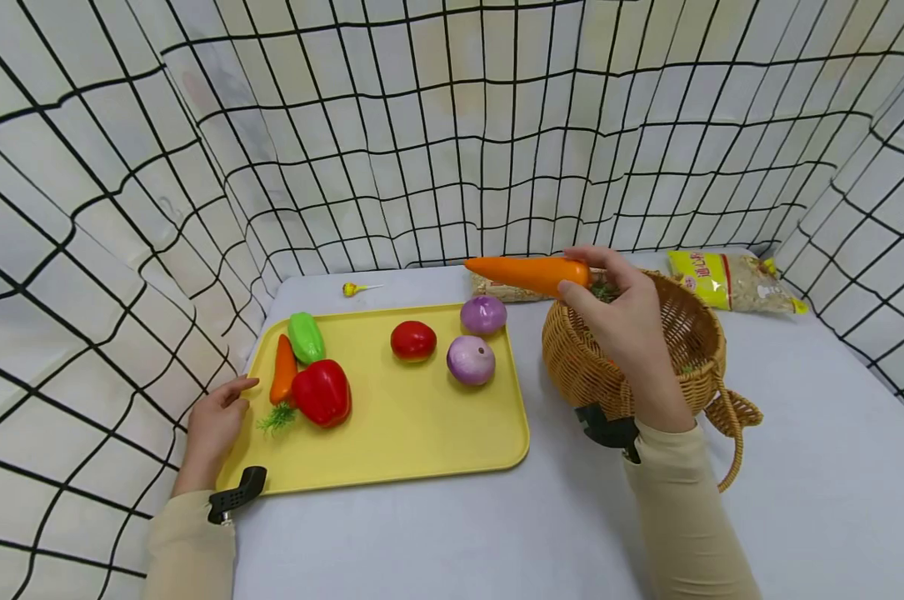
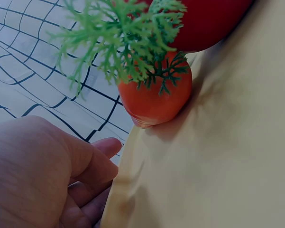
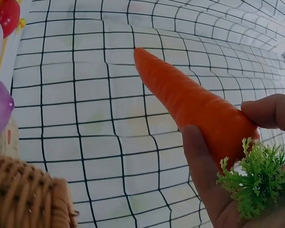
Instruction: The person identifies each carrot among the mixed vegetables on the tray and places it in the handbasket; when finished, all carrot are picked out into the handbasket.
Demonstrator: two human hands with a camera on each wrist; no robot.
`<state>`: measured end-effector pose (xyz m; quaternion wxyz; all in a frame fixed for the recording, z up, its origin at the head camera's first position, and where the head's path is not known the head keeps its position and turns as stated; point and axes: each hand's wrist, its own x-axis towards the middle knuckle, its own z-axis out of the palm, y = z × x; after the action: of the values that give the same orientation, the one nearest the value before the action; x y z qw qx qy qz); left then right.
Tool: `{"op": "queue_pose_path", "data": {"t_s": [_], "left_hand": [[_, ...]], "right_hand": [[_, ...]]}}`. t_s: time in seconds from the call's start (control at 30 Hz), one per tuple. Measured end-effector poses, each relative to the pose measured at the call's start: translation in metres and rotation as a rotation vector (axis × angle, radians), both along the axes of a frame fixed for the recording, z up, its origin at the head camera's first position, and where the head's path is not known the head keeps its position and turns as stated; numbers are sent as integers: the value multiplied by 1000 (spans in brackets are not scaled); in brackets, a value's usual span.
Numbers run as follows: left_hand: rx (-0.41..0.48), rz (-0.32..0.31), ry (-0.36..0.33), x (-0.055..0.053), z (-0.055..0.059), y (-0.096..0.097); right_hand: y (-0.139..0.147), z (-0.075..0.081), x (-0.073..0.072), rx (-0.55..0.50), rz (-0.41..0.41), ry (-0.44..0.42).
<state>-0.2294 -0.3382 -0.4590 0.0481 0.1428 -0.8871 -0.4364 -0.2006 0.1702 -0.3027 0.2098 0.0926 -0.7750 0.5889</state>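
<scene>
I've got the right hand (image 1: 622,312) pinching the carrot (image 1: 530,273) only by its fat end, upper centre-right of frame, so it could slip tip-first, though I can't tell if the left hand (image 1: 217,421) grips the tray (image 1: 414,433).

Wears long, plain beige: the left sleeve (image 1: 192,546) just off the near left corner of the yellow tray (image 1: 407,437), fitted along the forearm, and the right sleeve (image 1: 687,517) well to the right of the yellow tray, finely creased crosswise. Bears, in black, a curved left wrist mount (image 1: 236,495) by that corner, with a rounded tip, small dots and a pale metallic bit beneath, and, right of the yellow tray, a more angular right wrist mount (image 1: 607,430) with a notched end
</scene>
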Motion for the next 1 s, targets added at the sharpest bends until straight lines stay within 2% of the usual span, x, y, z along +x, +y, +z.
{"op": "queue_pose_path", "data": {"t_s": [0.1, 0.23, 0.43, 0.53, 0.7, 0.77, 1.0], "left_hand": [[-7, -1, 7, -1, 0, 0], [-12, -2, 13, 0, 1, 0], [-5, 0, 4, 0, 1, 1], [-2, 4, 1, 1, 2, 2], [-3, 4, -1, 0, 2, 2], [-5, 4, -2, 0, 1, 2], [-6, 13, -7, 0, 1, 1]], "right_hand": [[15, 4, 2, -12, 1, -8], [35, 7, 1, -85, 0, -46], [60, 1, -4, -162, -33, -115], [72, -4, -7, -144, -70, -147], [89, -10, -9, -79, -176, -169], [94, -12, -10, -87, -191, -174], [108, -15, -12, -203, -135, -190]]}}
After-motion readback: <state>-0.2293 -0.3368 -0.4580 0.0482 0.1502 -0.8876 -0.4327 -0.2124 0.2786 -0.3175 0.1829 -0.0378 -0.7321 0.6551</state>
